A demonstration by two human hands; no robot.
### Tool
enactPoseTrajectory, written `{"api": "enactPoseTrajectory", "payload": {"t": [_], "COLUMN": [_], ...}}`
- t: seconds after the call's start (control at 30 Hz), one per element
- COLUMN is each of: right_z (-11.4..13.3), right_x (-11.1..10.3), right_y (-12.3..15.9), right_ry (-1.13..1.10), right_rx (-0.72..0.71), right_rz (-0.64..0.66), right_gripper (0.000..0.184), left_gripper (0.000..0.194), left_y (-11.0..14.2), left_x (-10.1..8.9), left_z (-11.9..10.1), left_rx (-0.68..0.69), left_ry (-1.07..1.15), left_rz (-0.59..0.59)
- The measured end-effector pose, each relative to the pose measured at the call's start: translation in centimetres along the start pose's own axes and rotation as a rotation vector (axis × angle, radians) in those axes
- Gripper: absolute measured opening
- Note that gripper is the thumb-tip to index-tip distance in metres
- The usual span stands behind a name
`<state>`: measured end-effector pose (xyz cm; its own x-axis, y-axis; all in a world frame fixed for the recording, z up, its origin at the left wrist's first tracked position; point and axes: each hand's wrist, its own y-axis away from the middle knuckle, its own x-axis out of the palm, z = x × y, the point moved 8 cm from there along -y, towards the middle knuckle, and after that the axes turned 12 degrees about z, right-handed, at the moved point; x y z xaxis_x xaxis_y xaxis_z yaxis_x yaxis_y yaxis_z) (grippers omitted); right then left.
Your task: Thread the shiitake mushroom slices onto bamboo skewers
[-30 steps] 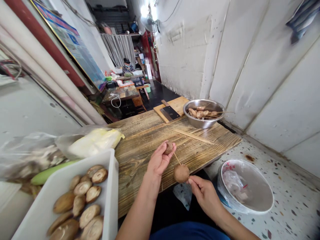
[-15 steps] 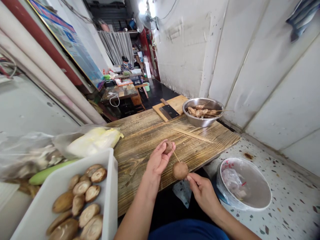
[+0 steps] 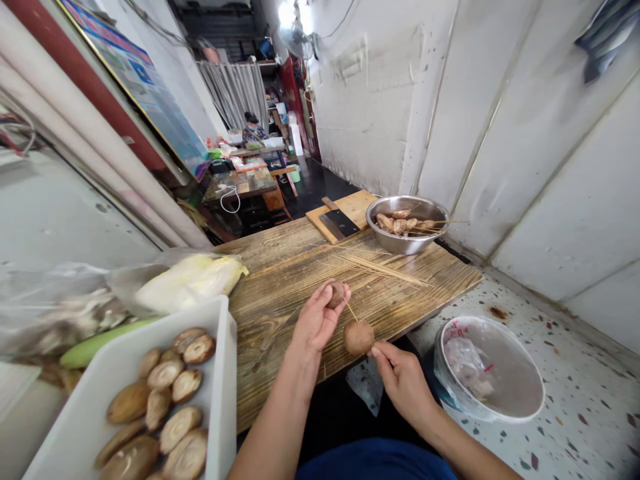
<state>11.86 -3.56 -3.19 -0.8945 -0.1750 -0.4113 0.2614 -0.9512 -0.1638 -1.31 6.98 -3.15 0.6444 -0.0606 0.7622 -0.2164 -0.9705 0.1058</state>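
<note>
Over the table's near edge, my left hand pinches a small brown mushroom cap. A thin wooden skewer runs from that cap through a larger mushroom cap. My right hand is closed on the skewer's near end, just below the larger cap. To the left, a white plastic bin holds several loose mushroom caps, some stem side up. Bare skewers lie in a loose pile beyond my hands.
A steel bowl of skewered mushrooms stands at the back right, beside a cleaver on a cutting board. Bagged vegetables lie behind the bin. A lined bucket is on the floor at right. A person sits far back.
My right hand and the larger cap have shifted slightly left, closer to the cap in my left hand. The left hand's grip looks the same.
</note>
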Motion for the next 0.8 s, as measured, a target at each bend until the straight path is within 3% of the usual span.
{"api": "enactPoseTrajectory", "payload": {"t": [0.8], "right_z": [-0.1], "right_x": [-0.1], "right_y": [-1.8], "right_ry": [0.041], "right_rx": [-0.015], "right_rz": [-0.015], "right_gripper": [0.028], "left_gripper": [0.010], "left_y": [0.5], "left_x": [0.0], "left_z": [0.1], "left_rx": [0.009], "left_ry": [0.003], "left_rz": [-0.006]}}
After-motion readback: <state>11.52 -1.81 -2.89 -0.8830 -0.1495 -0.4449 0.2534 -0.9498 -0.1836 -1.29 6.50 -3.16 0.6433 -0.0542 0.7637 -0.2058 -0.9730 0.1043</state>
